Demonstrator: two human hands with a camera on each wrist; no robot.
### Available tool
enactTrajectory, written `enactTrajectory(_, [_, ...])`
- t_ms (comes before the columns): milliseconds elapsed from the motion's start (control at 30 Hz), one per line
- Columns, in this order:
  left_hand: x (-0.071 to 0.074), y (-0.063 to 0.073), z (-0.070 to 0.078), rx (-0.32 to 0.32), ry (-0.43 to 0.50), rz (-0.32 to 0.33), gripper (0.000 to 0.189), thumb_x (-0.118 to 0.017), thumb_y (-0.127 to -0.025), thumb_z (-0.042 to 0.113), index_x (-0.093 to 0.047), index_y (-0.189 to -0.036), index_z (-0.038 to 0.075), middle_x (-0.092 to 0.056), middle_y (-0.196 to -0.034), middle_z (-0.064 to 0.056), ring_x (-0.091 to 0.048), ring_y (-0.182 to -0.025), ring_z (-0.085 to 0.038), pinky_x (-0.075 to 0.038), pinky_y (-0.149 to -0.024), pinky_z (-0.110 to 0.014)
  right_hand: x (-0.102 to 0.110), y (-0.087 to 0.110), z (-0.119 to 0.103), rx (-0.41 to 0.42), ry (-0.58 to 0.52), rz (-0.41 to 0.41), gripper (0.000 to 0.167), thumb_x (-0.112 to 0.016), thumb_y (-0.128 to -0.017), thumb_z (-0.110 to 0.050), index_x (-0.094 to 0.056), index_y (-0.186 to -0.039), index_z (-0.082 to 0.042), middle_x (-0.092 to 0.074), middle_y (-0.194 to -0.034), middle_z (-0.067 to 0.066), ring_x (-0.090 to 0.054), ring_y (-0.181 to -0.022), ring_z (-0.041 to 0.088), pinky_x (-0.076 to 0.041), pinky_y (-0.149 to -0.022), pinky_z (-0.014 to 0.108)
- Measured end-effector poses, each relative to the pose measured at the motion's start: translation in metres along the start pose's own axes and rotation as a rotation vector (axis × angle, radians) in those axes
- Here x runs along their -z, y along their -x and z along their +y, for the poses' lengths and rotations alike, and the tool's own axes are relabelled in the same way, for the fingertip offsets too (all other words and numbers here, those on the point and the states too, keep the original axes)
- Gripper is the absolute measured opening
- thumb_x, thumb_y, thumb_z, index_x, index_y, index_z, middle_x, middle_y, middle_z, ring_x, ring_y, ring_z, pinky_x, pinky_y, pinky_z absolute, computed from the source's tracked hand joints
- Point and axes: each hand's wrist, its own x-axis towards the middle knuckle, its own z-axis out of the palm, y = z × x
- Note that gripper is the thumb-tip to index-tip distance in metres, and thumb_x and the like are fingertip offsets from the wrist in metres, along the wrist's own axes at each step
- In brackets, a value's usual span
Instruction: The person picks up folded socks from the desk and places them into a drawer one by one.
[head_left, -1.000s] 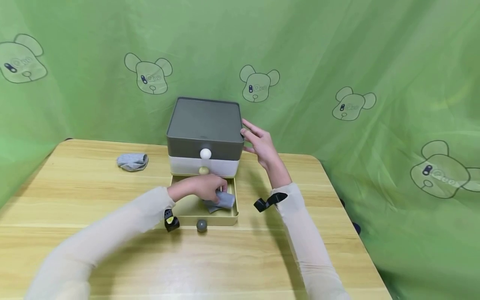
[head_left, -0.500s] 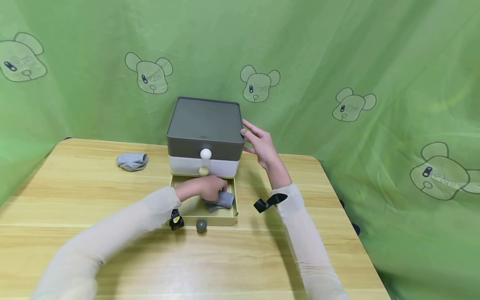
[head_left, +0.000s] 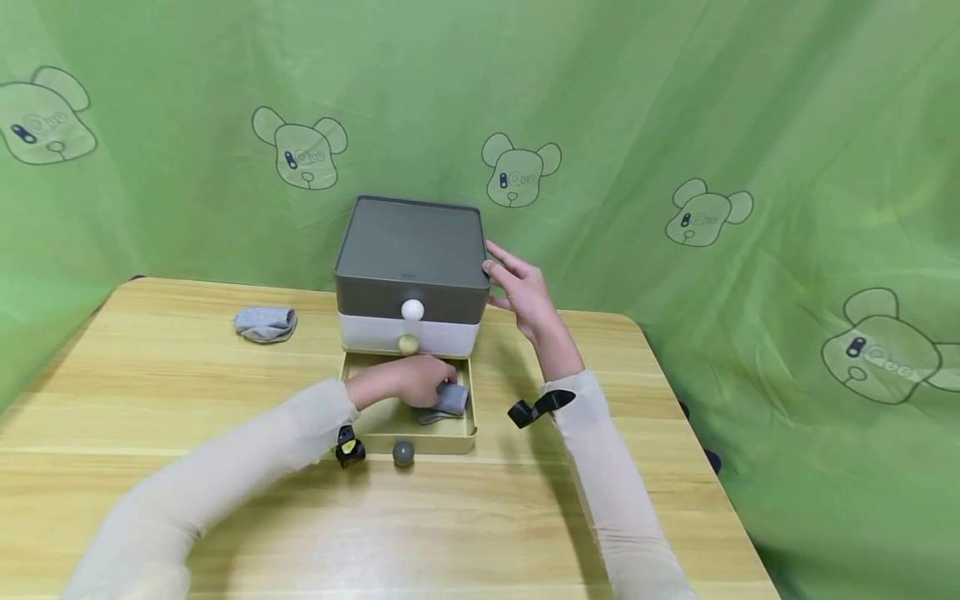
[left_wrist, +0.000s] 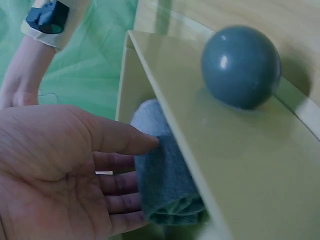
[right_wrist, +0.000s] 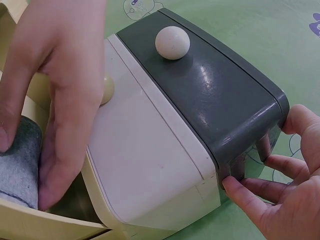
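My left hand reaches into the pulled-out bottom drawer, which is pale yellow. It holds a rolled grey cloth, thumb on one side and fingers on the other, close behind the drawer front. A dark grey ball knob sticks out from that front. Fingertips of my right hand touch the right side of the drawer unit, near its dark grey top; in the right wrist view these fingers lie spread along the wall.
A second rolled grey cloth lies on the wooden table, left of the unit. Above the open drawer are a closed white drawer and a closed dark grey one, with ball knobs. A green curtain hangs behind the table.
My left hand has shifted slightly right and sunk lower into the drawer, and the cloth in it lies slightly further left and more level. The right hand stays against the unit.
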Motion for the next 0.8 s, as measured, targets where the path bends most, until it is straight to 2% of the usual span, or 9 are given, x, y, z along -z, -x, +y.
enactTrajectory(133, [0.004,0.008,0.003,-0.038,0.045,0.021,0.043,-0.065,-0.090,0.005,-0.061,-0.132,-0.003,-0.066,-0.129,-0.017,-0.061,-0.116,-0.028,-0.051,-0.104,-0.040,0.000,0.001,0.000,0.004,0.001,0.001,0.049,-0.064,-0.100,-0.023,-0.054,-0.148,-0.029,-0.047,-0.157,0.007,-0.057,-0.130,0.030,-0.058,-0.100,0.043])
enactTrajectory(300, [0.014,0.024,0.007,-0.089,0.101,0.025,0.046,-0.066,-0.095,0.014,-0.058,-0.137,-0.003,-0.062,-0.137,-0.018,-0.058,-0.127,-0.030,-0.049,-0.109,-0.042,0.000,0.001,0.000,0.010,0.000,0.005,0.049,-0.064,-0.100,-0.024,-0.055,-0.147,-0.029,-0.049,-0.155,0.008,-0.057,-0.130,0.030,-0.058,-0.100,0.043])
enactTrajectory(467, [0.034,0.052,0.008,-0.168,0.236,-0.046,0.046,-0.062,-0.100,0.021,-0.055,-0.141,0.000,-0.063,-0.138,-0.018,-0.059,-0.129,-0.030,-0.049,-0.111,-0.045,0.000,0.001,0.000,0.005,-0.004,0.010,0.050,-0.064,-0.100,-0.023,-0.053,-0.149,-0.027,-0.048,-0.155,0.009,-0.057,-0.130,0.030,-0.058,-0.100,0.043])
enactTrajectory(567, [0.049,0.072,0.001,-0.215,0.335,-0.052,0.046,-0.059,-0.103,0.022,-0.054,-0.142,-0.001,-0.064,-0.135,-0.019,-0.062,-0.126,-0.029,-0.050,-0.111,-0.045,-0.001,0.000,-0.001,0.003,-0.008,0.008,0.051,-0.064,-0.099,-0.023,-0.052,-0.149,-0.027,-0.048,-0.156,0.009,-0.057,-0.130,0.030,-0.058,-0.099,0.042])
enactTrajectory(700, [0.066,0.100,-0.015,-0.242,0.432,0.041,0.042,-0.060,-0.103,0.021,-0.057,-0.138,-0.001,-0.067,-0.130,-0.016,-0.065,-0.121,-0.027,-0.052,-0.108,-0.042,-0.001,0.000,-0.001,0.006,-0.010,0.008,0.052,-0.064,-0.099,-0.022,-0.052,-0.149,-0.026,-0.050,-0.154,0.010,-0.058,-0.127,0.028,-0.059,-0.098,0.041])
enactTrajectory(800, [0.077,0.122,-0.032,-0.223,0.518,0.136,0.036,-0.061,-0.102,0.020,-0.061,-0.134,0.004,-0.069,-0.129,-0.011,-0.066,-0.120,-0.026,-0.054,-0.106,-0.039,-0.002,-0.001,0.000,0.000,-0.012,0.008,0.051,-0.064,-0.099,-0.022,-0.052,-0.149,-0.027,-0.050,-0.153,0.010,-0.059,-0.125,0.027,-0.059,-0.098,0.041])
